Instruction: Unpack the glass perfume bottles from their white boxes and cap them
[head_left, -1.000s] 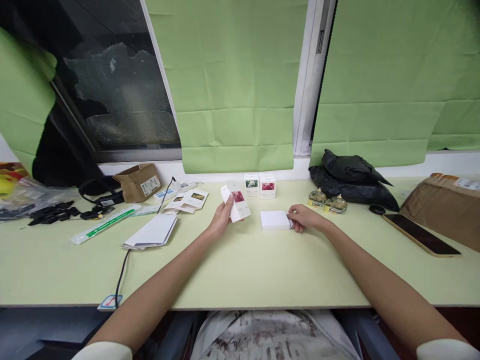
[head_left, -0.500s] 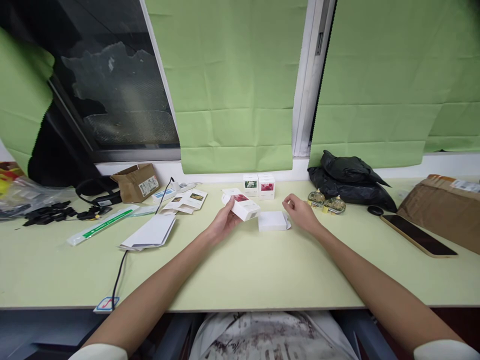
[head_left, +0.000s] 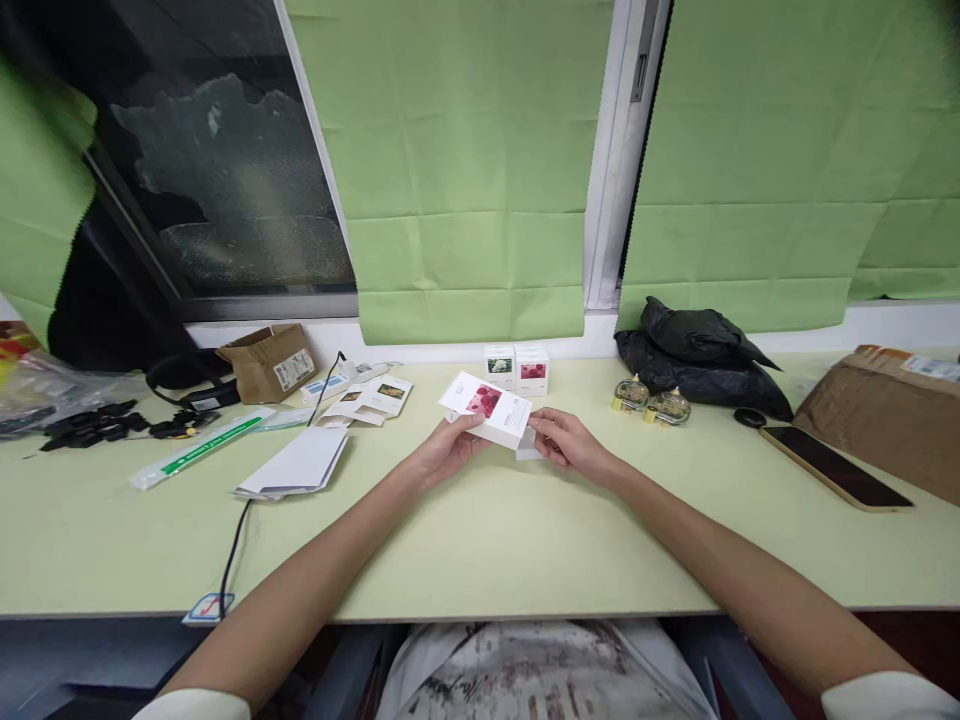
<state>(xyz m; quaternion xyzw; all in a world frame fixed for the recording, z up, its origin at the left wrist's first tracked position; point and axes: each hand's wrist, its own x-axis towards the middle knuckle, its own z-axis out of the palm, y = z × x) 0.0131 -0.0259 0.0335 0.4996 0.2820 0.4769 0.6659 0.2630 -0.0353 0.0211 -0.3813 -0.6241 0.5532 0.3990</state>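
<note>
A small white cardboard box (head_left: 484, 405) with a red flower picture is held tilted above the table in front of me. My left hand (head_left: 448, 452) grips its left and near side, with the thumb on top. At its right end, the bent fingers of my right hand (head_left: 568, 440) close on the edge. Underneath, a second white box (head_left: 527, 452) lies on the table, mostly hidden by the held box and my right hand. Just behind stand small white boxes, one with a white flower picture (head_left: 499, 367) and one with a red flower picture (head_left: 532, 371).
Flattened cartons (head_left: 375, 398) and folded white card (head_left: 298, 464) lie to the left, near a brown carton (head_left: 276, 362) and a black cable (head_left: 238, 545). On the right are two ornate bottles (head_left: 651, 402), black plastic bags (head_left: 701, 360), a phone (head_left: 834, 468) and a brown parcel (head_left: 874, 420).
My right hand has moved left from beside the lying box to the right end of the held box. The held box has turned, its printed face now showing more fully.
</note>
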